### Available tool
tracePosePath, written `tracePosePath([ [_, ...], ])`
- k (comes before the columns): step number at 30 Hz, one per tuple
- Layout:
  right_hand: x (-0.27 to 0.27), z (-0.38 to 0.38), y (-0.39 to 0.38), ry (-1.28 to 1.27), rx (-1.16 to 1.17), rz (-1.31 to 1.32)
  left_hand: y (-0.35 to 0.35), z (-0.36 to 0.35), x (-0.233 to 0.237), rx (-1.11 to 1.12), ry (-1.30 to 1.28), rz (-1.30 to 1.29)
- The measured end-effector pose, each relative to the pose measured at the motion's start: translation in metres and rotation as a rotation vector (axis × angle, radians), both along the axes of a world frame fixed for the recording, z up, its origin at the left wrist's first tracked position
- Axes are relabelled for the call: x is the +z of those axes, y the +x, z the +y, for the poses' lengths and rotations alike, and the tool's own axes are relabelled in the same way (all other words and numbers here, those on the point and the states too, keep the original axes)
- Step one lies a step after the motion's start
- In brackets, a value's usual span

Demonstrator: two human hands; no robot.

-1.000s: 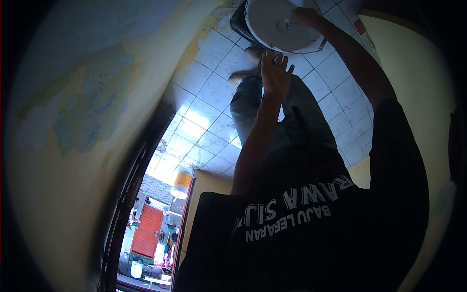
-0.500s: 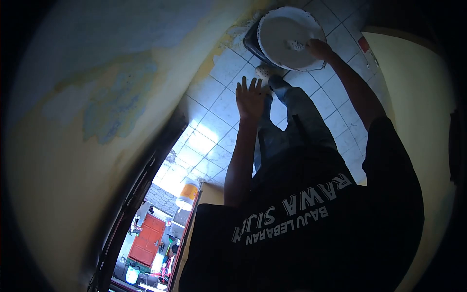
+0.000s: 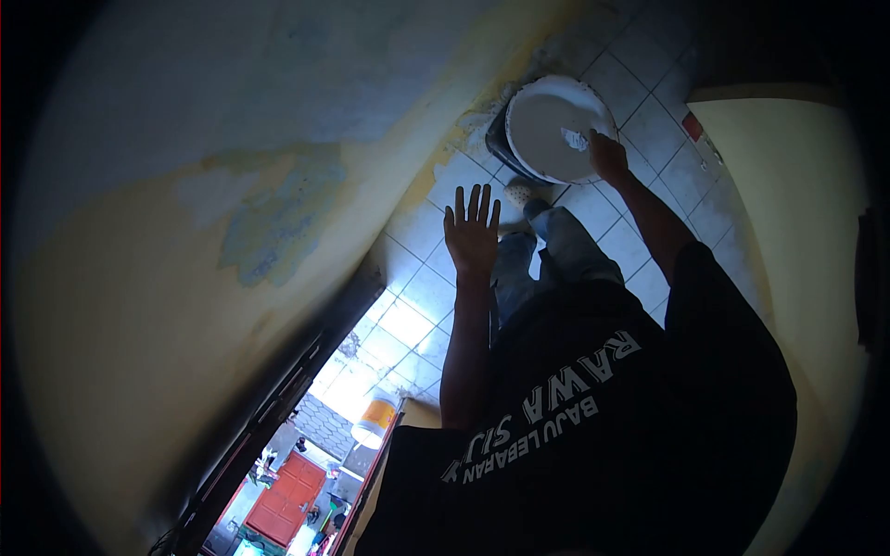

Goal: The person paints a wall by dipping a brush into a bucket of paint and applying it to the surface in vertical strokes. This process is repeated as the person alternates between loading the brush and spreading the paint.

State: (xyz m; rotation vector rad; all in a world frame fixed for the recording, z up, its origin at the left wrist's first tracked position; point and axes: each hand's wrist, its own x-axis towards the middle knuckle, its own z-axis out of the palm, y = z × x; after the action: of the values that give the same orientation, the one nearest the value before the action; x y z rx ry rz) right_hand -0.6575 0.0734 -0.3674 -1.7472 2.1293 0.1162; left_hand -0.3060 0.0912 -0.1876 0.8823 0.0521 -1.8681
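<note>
My right hand is closed around a paintbrush with a pale, coated head. The brush overlaps the right inner side of a wide bucket, which has a smeared white rim and a dark outer wall. Pale grey-white paint fills much of the bucket. To its lower left, my left hand is raised and open, its fingers stretched apart and nothing in it. The brush handle is mostly hidden in my right fist.
A wall with peeling yellow and bluish patches runs along the left. White floor tiles surround the bucket. At lower left, a doorway shows a yellow-and-white pail and a red door. A pale panel stands on the right.
The view has shifted, so the bucket sits lower in it. My left hand's fingers have straightened and stand more upright. My right hand still holds the brush at the bucket's right side.
</note>
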Motion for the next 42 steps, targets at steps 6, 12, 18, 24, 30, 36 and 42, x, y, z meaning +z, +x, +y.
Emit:
tracePosePath([
  [6,-0.004,0.001,-0.001,-0.021,-0.137,-0.04,0.003,-0.018,0.025,0.006,0.017,-0.02],
  [12,-0.018,0.01,-0.001,-0.18,-0.563,-0.42,0.017,-0.033,0.062,-0.192,-0.239,-0.275],
  [18,-0.011,0.038,0.014,-0.263,-0.924,-1.395,0.012,-0.055,0.158,-0.445,-0.524,-0.614],
  [24,0.07,0.053,0.058,-0.34,-1.073,-1.561,0.044,-0.068,0.206,-0.46,-0.644,-0.767],
  [30,0.125,0.051,0.092,-0.563,-1.105,-1.392,0.092,-0.091,0.222,-0.528,-0.762,-0.749],
  [36,0.288,0.007,0.136,-0.859,-0.748,-1.226,0.192,-0.087,0.255,-0.445,-0.947,-0.852],
  [42,0.532,-0.044,0.215,-1.144,-0.336,-0.729,0.249,-0.072,0.306,-0.4,-1.08,-0.838],
])
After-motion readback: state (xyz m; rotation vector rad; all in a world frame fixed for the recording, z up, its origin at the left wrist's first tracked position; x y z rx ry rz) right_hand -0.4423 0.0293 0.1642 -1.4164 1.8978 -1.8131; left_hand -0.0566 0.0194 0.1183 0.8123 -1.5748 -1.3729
